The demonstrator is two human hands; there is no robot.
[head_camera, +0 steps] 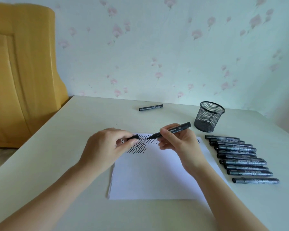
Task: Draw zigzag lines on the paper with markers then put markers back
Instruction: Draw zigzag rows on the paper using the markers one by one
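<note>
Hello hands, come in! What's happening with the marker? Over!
Right hand grips uncapped marker. Left hand pinches its cap. Zigzags on paper. Nothing blocking.

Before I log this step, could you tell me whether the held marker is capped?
Uncapped: the marker shows its bare tip, and the left hand pinches the cap.

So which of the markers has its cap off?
The marker in the right hand, tip bare over the paper; the left hand pinches its cap. The others are capped.

No text can be read: the labels on the row of markers point(242, 159) at the right, on the held marker point(172, 130) and on the lone marker point(151, 107) are blurred.
</note>
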